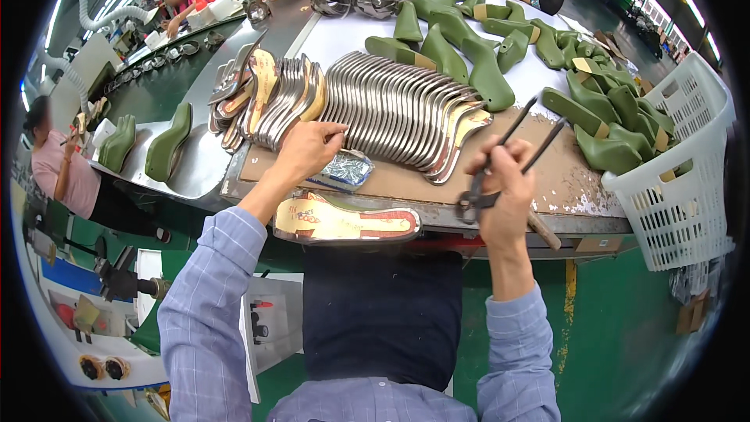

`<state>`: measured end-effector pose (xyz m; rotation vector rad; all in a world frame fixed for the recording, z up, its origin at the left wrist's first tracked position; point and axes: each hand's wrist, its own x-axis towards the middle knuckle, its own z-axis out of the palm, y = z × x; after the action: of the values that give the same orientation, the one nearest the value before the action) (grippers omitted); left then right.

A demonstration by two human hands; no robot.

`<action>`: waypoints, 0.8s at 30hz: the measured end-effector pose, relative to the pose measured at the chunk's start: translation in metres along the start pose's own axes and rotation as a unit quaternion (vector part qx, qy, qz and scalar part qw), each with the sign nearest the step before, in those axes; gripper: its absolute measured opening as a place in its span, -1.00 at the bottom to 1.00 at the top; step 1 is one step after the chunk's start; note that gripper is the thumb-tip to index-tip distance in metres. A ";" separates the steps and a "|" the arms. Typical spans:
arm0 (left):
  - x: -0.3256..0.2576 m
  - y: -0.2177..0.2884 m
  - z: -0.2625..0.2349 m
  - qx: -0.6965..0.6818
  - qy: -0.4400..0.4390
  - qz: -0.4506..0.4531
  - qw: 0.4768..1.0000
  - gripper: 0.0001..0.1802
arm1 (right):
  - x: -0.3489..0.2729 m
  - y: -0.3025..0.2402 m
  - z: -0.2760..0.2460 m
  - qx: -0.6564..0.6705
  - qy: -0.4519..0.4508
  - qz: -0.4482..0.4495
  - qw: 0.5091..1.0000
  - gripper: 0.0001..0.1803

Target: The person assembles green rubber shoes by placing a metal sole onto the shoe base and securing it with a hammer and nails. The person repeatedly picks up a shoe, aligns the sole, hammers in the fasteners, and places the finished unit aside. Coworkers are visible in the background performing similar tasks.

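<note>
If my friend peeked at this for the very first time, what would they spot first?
Probably the long row of curved, shiny-edged soles, packed side by side in the middle of the table. Next, the many green foot shapes, spread across the table's far right side, near a white basket. Up front, toward the right, the right grip holds a black two-handled tool.

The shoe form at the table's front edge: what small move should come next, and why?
Probably lower the left hand onto the shoe form to steady it: neither hand touches it, and the right hand holds the black pincers nearby.
</note>
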<state>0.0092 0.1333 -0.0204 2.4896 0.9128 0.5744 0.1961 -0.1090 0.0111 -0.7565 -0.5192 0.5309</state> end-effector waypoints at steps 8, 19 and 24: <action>-0.009 -0.011 0.012 0.022 -0.014 0.023 0.999 -0.76 | -0.021 0.032 0.036 -0.090 -0.113 0.000 0.990 -0.58; -0.093 0.094 0.000 -0.271 -0.016 0.023 0.962 -0.82 | -0.018 0.050 0.035 0.073 -0.023 0.020 0.997 -0.79; -0.097 0.093 0.002 -0.220 -0.102 -0.022 0.970 -0.80 | 0.018 0.029 -0.015 0.039 0.045 -0.020 0.998 -0.85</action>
<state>-0.0108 0.0023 0.0036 2.0770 0.6737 0.4400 0.2120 -0.0880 -0.0153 -0.6905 -0.4268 0.4748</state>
